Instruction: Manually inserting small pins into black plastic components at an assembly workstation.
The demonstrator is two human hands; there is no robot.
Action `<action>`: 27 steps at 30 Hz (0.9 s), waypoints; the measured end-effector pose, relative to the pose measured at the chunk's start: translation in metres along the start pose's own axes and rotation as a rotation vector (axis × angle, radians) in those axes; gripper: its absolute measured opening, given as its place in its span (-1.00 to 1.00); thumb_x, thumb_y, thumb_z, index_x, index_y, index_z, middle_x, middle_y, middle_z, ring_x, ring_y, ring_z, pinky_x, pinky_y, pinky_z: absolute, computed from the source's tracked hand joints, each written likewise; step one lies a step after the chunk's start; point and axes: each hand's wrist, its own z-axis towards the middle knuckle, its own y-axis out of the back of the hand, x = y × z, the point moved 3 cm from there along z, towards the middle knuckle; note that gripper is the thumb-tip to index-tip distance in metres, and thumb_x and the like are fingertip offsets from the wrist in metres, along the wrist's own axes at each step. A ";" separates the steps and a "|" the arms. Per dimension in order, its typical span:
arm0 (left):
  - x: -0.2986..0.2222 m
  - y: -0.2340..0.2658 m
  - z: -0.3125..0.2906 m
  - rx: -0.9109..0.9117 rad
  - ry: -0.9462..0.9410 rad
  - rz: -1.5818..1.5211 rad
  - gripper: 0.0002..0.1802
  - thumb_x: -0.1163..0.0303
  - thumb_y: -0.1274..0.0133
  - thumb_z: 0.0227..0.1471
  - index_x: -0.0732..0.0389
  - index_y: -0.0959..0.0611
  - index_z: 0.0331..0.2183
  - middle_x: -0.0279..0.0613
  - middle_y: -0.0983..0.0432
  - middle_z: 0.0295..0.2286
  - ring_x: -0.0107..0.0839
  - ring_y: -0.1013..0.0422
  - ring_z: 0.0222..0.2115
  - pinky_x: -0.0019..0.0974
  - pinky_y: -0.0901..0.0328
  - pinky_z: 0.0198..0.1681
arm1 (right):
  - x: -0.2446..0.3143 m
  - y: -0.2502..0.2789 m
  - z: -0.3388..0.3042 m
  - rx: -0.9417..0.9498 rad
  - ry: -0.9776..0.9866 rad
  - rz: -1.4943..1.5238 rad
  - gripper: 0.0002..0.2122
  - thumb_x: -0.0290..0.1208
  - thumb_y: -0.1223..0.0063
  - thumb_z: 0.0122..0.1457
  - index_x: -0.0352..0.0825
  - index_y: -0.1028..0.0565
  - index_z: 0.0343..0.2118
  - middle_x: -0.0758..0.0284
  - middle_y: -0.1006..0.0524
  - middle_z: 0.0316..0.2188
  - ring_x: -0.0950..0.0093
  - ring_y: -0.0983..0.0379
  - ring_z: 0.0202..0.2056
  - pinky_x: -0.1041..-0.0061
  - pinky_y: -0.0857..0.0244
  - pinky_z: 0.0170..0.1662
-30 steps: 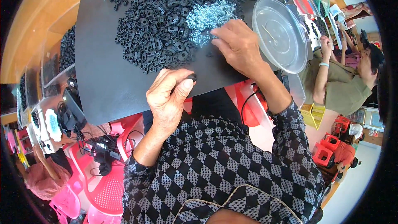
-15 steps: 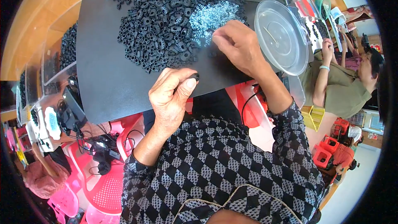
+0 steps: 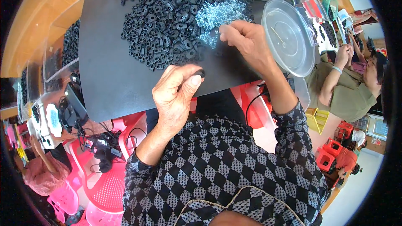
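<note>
My left hand (image 3: 173, 94) is closed near the table's front edge, pinching a small black plastic piece (image 3: 200, 73) between thumb and index finger. Most of that piece is hidden by the fingertips. At the near right side of a heap of tiny silvery metal springs (image 3: 222, 13), my right hand (image 3: 248, 42) has its thumb and fingers pressed together. Whatever its fingertips may hold is too small to make out. Left of the springs and partly around them spreads a large pile of small black plastic pieces with holes (image 3: 161, 29), like cord lock parts.
A round clear plastic lid (image 3: 293, 54) lies right of my right hand on the dark table (image 3: 109, 88). Clear bins of black pieces (image 3: 72, 42) stand at the left. A pink chair (image 3: 104, 192) is at lower left. Co-workers sit at the right, one in an olive top (image 3: 351, 92).
The view has shifted slightly. My right hand stays beside the springs, its fingers slightly rearranged, and my left hand keeps its pinch. The co-worker's hands at right have come together.
</note>
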 end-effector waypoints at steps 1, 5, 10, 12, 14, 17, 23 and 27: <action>-0.001 0.000 0.001 0.000 0.006 0.003 -0.79 0.51 -0.14 0.02 0.41 -0.61 -0.27 -0.20 -0.49 -0.37 -0.46 -0.47 -0.40 -0.46 -0.36 -0.26 | 0.005 0.000 -0.004 0.021 0.050 -0.011 -0.73 -0.28 -0.07 0.10 -0.46 -0.52 -0.51 0.38 -0.45 -0.65 0.65 -0.30 -0.57 0.55 -0.22 -0.48; -0.001 0.002 0.003 -0.099 0.050 -0.083 -0.80 0.46 -0.20 -0.04 0.32 -0.65 -0.30 -0.26 -0.50 -0.46 -0.52 -0.37 -0.47 -0.47 -0.27 -0.38 | 0.029 -0.001 -0.021 0.160 0.084 0.025 -0.81 -0.37 -0.11 0.09 -0.44 -0.52 -0.46 0.44 -0.44 -0.60 0.70 -0.31 -0.51 0.64 -0.19 -0.45; -0.002 0.003 0.004 -0.095 -0.010 -0.052 -0.80 0.52 -0.20 -0.08 0.31 -0.65 -0.31 -0.26 -0.50 -0.46 -0.49 -0.37 -0.45 -0.46 -0.28 -0.36 | 0.042 -0.006 -0.037 0.287 0.194 0.048 -0.92 -0.52 -0.17 0.03 -0.42 -0.51 -0.45 0.47 -0.41 -0.54 0.74 -0.24 -0.52 0.70 -0.10 -0.48; -0.004 0.003 0.004 -0.095 -0.006 -0.049 -0.81 0.53 -0.20 -0.09 0.30 -0.64 -0.32 -0.26 -0.51 -0.46 -0.47 -0.37 -0.44 -0.44 -0.28 -0.36 | 0.044 -0.010 -0.038 0.273 0.216 0.045 -0.92 -0.52 -0.18 0.02 -0.40 -0.51 -0.47 0.44 -0.40 -0.54 0.70 -0.25 -0.54 0.67 -0.09 -0.51; -0.011 0.002 0.006 -0.073 -0.052 0.062 -0.81 0.55 -0.20 -0.12 0.30 -0.65 -0.34 -0.24 -0.51 -0.47 -0.40 -0.38 -0.45 -0.40 -0.28 -0.35 | 0.048 -0.011 -0.039 0.252 0.390 -0.091 -0.92 -0.52 -0.19 0.00 -0.39 -0.51 -0.50 0.40 -0.39 -0.58 0.64 -0.27 -0.56 0.63 -0.09 -0.52; -0.017 0.004 0.007 -0.065 -0.203 0.239 -0.82 0.54 -0.20 -0.14 0.29 -0.65 -0.36 -0.21 -0.53 -0.47 -0.32 -0.39 -0.45 -0.35 -0.29 -0.35 | 0.049 -0.013 -0.037 0.253 0.475 -0.155 -0.90 -0.51 -0.20 -0.01 -0.40 -0.50 -0.52 0.38 -0.37 -0.62 0.56 -0.28 -0.57 0.58 -0.10 -0.53; -0.017 0.001 0.009 -0.019 -0.330 0.294 -0.82 0.52 -0.20 -0.16 0.26 -0.66 -0.38 -0.20 -0.55 -0.45 -0.29 -0.42 -0.42 -0.31 -0.30 -0.36 | 0.041 -0.014 -0.036 0.381 0.396 -0.105 -0.86 -0.48 -0.20 0.00 -0.43 -0.49 -0.54 0.38 -0.36 -0.65 0.54 -0.29 -0.57 0.56 -0.12 -0.53; -0.018 -0.003 0.008 0.005 -0.345 0.276 -0.83 0.52 -0.20 -0.16 0.26 -0.66 -0.38 -0.21 -0.54 -0.46 -0.29 -0.41 -0.43 -0.30 -0.30 -0.36 | 0.040 -0.014 -0.038 0.459 0.192 0.044 -0.85 -0.47 -0.19 0.04 -0.44 -0.49 -0.55 0.42 -0.38 -0.65 0.63 -0.28 -0.58 0.59 -0.11 -0.53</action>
